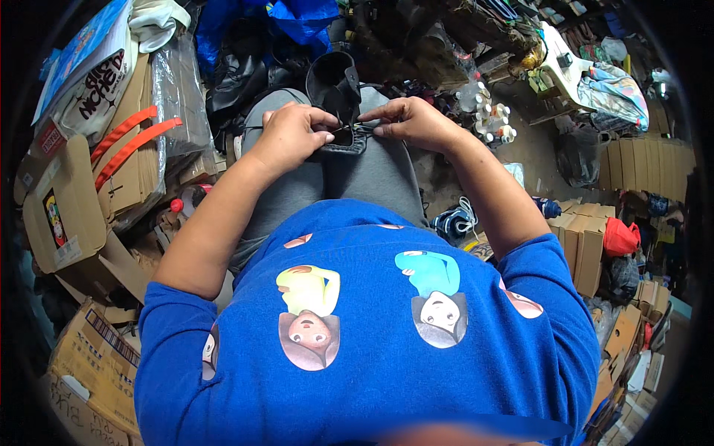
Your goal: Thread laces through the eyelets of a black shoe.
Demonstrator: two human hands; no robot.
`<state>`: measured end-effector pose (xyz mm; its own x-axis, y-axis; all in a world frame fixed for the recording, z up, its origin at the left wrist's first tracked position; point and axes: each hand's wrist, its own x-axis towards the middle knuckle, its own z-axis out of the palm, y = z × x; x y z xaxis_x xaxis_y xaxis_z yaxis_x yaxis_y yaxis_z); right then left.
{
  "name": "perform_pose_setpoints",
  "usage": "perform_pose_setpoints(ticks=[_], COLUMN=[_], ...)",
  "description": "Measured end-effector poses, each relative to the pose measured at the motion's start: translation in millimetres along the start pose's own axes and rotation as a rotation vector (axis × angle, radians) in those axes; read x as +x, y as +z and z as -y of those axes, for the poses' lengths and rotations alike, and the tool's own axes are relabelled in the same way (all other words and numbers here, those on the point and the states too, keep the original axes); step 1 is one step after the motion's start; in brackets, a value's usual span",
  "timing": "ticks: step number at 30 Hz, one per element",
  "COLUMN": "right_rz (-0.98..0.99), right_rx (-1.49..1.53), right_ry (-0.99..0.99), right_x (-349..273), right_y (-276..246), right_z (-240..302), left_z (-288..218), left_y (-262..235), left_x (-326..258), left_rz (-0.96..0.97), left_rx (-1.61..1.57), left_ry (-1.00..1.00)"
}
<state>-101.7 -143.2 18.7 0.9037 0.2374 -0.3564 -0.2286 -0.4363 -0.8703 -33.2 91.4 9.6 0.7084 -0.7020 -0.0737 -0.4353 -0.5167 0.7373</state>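
A black leather boot (332, 80) rests on my lap between my thighs, its open shaft pointing away from me and its dark front close to my fingers. My left hand (291, 137) is at the boot's left side, thumb and forefinger pinched near the eyelets. From the right, my right hand (418, 123) reaches in with thumb and forefinger closed around a thin black shoelace (364, 128). Fine strands cross the gap between the two hands. Exactly what the left fingertips grip is too small to make out.
More black boots (236, 70) and a blue plastic bag (301, 21) lie beyond my knees. Cardboard boxes (63, 208) and orange straps (137, 141) crowd the left. Rightward are small white-capped bottles (491, 119), a white chair (558, 63) and stacked cartons (580, 241).
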Motion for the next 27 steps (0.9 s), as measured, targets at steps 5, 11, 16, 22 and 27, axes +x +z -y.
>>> perform_pose_setpoints(ticks=[5, 11, 16, 22, 27], right_rz=[0.026, 0.038, 0.017, 0.069, 0.101], right_rx=[0.141, 0.154, -0.026, -0.137, 0.232], right_ry=[0.047, 0.015, 0.033, 0.046, 0.037], right_x=[7.0, 17.5, 28.8, 32.5, 24.5], right_y=[4.2, 4.4, 3.9, -8.0, -23.1], right_z=[-3.8, -7.8, 6.0, 14.0, -13.6], left_z=[8.7, -3.8, -8.7, -4.2, 3.3], left_y=[10.9, 17.3, 12.0, -3.1, -8.4], left_x=[9.2, 18.3, 22.6, 21.0, 2.2], left_rz=[0.076, 0.078, 0.129, 0.072, 0.041], left_rx=[-0.010, 0.022, 0.040, 0.157, 0.231], left_ry=[-0.163, -0.224, -0.219, -0.030, -0.043])
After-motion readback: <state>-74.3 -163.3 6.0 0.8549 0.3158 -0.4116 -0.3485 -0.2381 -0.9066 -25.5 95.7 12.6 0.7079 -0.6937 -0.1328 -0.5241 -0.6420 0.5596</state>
